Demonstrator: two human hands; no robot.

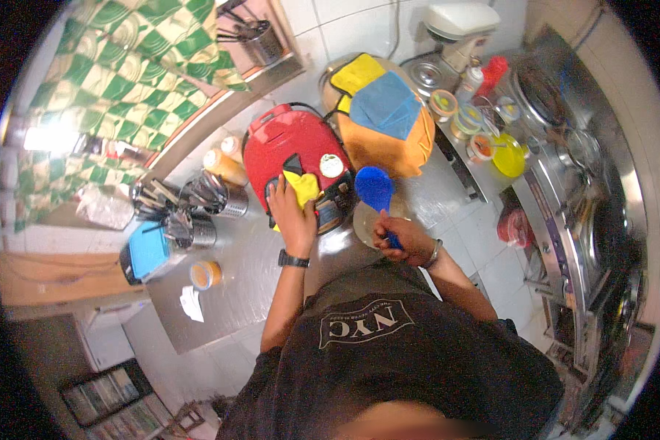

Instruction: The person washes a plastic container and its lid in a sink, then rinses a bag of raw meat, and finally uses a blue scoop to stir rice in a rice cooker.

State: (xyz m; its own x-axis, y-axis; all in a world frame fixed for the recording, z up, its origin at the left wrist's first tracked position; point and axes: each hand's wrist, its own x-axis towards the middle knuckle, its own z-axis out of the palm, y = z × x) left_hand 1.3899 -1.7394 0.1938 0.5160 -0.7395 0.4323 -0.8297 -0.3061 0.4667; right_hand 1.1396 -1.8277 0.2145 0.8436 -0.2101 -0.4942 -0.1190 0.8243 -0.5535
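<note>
My left hand (290, 212) lies on a yellow cloth (303, 187) at the front of a red countertop appliance (294, 143); whether its fingers grip the cloth I cannot tell. My right hand (404, 239) is closed around the handle of a blue spoon or paddle (374, 187), its broad head pointing away from me. Below that hand is a pale round thing (366, 224), partly hidden. Just right of the red appliance, a rounded object carries an orange cloth (385, 151), a blue cloth (388, 104) and a yellow cloth (360, 74).
Metal cutlery holders (198, 228), sauce bottles (224, 165), a blue-lidded container (148, 250) and an orange-filled tub (205, 275) stand left on the steel counter (236, 297). Small tubs (443, 104), a yellow-green bowl (509, 155) and metal cookware (580, 148) are at the right.
</note>
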